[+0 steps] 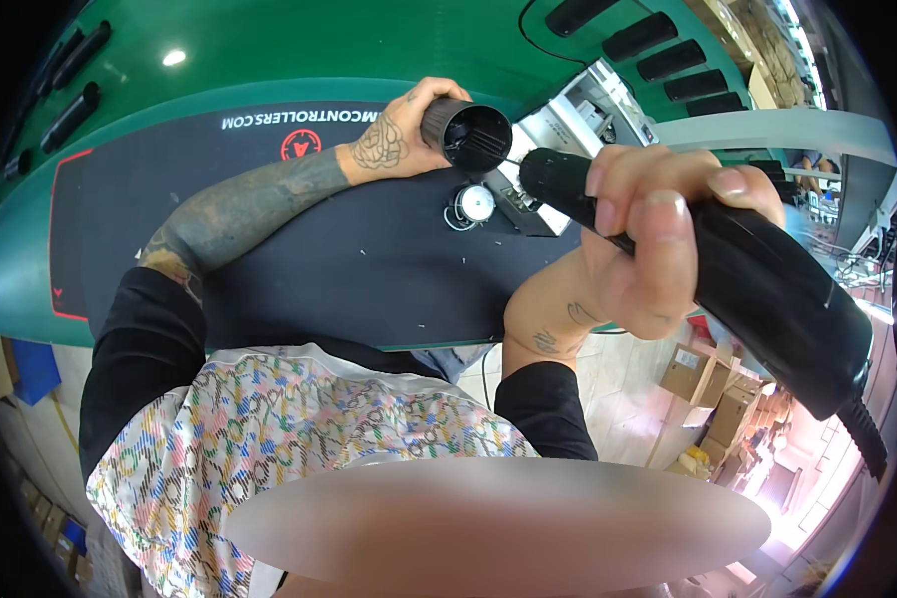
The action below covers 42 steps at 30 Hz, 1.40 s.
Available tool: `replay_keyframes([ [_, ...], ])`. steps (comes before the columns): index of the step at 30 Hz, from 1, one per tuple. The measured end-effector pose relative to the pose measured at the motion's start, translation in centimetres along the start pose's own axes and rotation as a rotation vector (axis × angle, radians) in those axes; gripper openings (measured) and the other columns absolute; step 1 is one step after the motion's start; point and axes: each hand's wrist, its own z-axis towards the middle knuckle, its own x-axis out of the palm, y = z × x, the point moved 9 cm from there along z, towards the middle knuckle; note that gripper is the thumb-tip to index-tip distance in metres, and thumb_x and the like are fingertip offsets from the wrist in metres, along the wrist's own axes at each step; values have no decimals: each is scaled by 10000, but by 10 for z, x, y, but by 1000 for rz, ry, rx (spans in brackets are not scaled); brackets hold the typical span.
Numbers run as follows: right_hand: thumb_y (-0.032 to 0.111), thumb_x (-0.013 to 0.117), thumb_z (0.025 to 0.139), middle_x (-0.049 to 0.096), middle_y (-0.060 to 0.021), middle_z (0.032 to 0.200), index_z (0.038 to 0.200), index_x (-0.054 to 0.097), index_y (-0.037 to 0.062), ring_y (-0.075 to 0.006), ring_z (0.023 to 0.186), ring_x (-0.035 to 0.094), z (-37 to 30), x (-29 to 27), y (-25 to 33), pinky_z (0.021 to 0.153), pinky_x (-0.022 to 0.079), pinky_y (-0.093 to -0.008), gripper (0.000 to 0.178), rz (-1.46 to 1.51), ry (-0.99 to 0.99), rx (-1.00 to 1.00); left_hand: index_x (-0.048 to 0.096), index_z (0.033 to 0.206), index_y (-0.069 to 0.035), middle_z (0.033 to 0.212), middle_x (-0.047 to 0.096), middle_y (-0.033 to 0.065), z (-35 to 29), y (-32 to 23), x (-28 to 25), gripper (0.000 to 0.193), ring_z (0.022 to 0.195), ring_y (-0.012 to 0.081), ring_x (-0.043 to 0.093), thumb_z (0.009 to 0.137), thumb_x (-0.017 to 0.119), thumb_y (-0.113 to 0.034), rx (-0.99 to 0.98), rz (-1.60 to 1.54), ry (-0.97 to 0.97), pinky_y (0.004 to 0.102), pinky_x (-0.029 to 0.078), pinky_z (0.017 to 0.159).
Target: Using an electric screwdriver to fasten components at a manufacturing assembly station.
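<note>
My left hand (401, 132) grips a black cylindrical housing (447, 120) over the mat, its open end turned toward the right. Dark ribs or slots show inside that housing. In my right hand (653, 224) is a black electric screwdriver (792, 299), fingers wrapped round its body and a cord trailing from its rear end. Its nose points left at the housing, with the thin bit close to the open rim; whether they touch, I cannot tell. Just below the housing, a small round silver-topped part (474, 204) with a wire loop sits on the mat.
A metal box-shaped device (543, 219) stands behind the screwdriver's nose. The dark mat (299, 269) carries a few tiny loose screws. Several black cylinders lie on the green table (369, 45) at the far right and far left. Cardboard boxes (693, 374) stand on the floor at right.
</note>
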Motion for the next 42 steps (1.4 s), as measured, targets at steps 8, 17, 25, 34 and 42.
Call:
replay_keyframes([
  [8,-88,443,752,482,-109,642,1079,391,19,-164,473,439,7,8,-14,515,434,-364,348,-208,71,-5,429,1116,-73,1083,522,102,-2,3,2,629,1005,266,546,604,792,-110,-27,-48,0,348,457,852],
  [17,30,497,793,493,-42,639,1090,434,51,-160,522,477,3,-26,6,633,428,-349,304,168,-166,-125,470,1103,-36,1027,564,174,27,-12,-29,567,939,333,561,608,721,-151,33,390,252,361,468,810],
  [25,68,480,816,427,-36,681,1062,470,66,-134,535,404,1,-58,46,566,346,-322,245,26,-5,-25,460,1203,-75,1149,518,143,22,58,-203,589,1076,323,507,673,680,-209,-622,1488,492,439,438,869],
  [34,93,517,836,443,5,703,1101,386,61,-99,550,437,6,-56,21,579,382,-291,297,399,180,199,415,1241,19,1247,441,245,162,113,-23,817,1165,354,425,642,726,-441,-338,533,188,382,359,973],
  [42,131,561,849,489,14,708,1120,417,86,-100,591,513,-8,-101,61,590,428,-270,310,425,-96,-113,531,1091,25,996,604,224,246,173,35,715,948,365,573,595,778,-427,-278,240,-159,416,458,816],
])
